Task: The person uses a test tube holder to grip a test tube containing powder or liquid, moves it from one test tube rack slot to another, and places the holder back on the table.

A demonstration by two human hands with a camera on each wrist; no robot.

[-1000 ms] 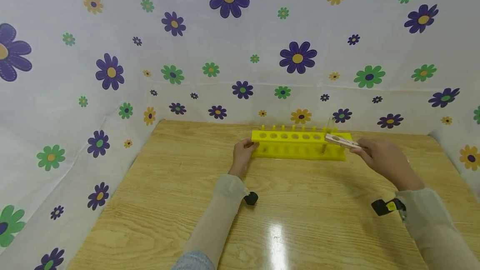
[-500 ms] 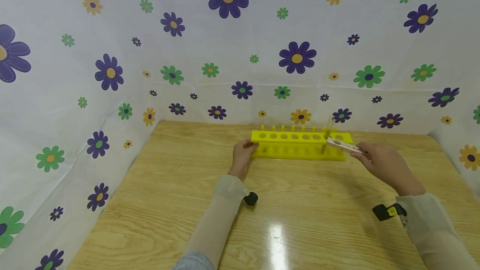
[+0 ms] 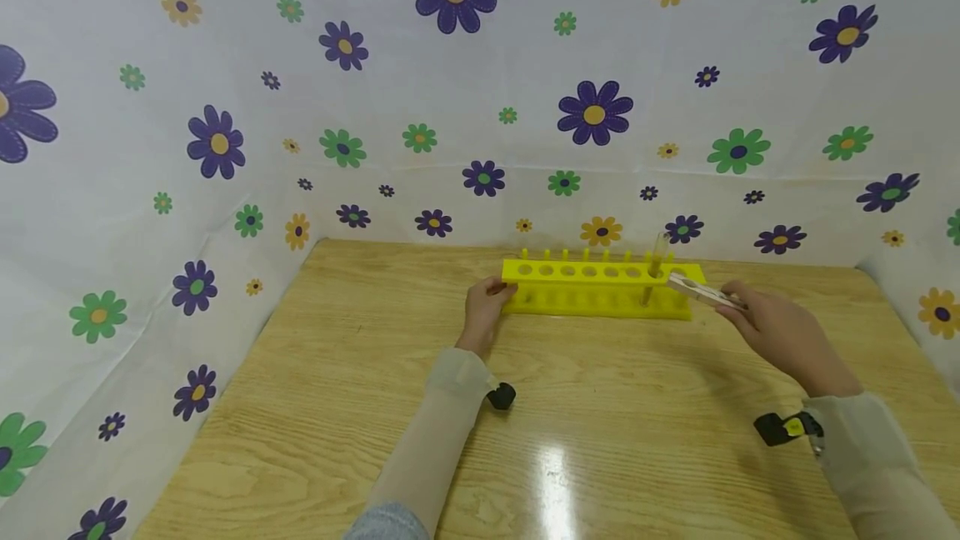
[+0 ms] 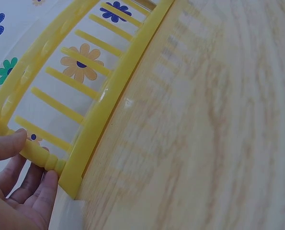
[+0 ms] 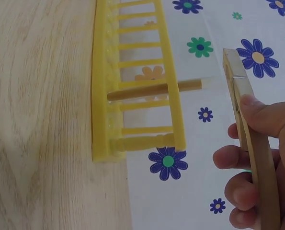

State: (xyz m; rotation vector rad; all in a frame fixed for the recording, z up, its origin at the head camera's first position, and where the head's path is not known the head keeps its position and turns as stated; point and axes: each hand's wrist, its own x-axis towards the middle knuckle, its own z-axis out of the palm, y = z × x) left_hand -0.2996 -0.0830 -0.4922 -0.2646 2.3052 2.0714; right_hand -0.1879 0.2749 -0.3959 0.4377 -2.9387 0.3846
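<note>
A yellow test tube rack (image 3: pixel 596 313) stands near the back of the table. My left hand (image 3: pixel 483 311) grips its left end post, thumb on one side and fingers around the other, as the left wrist view shows. Toward the rack's right end, a glass test tube (image 3: pixel 659 250) with brownish liquid (image 5: pixel 142 91) stands in a hole. My right hand (image 3: pixel 780 333) holds a wooden test tube holder (image 3: pixel 701 290), thumb against its side. The holder's tip (image 5: pixel 231 60) points toward the rack and is apart from the tube in the right wrist view.
The wood-grain table (image 3: pixel 360 398) spreads in front of the rack. Behind it and on the left hangs a white cloth (image 3: pixel 420 98) printed with flowers. Short yellow pegs (image 3: pixel 566 255) rise along the rack's back.
My right hand has drawn the test tube holder to the right, away from the test tube, which stays in the rack. The left hand keeps its grip on the rack.
</note>
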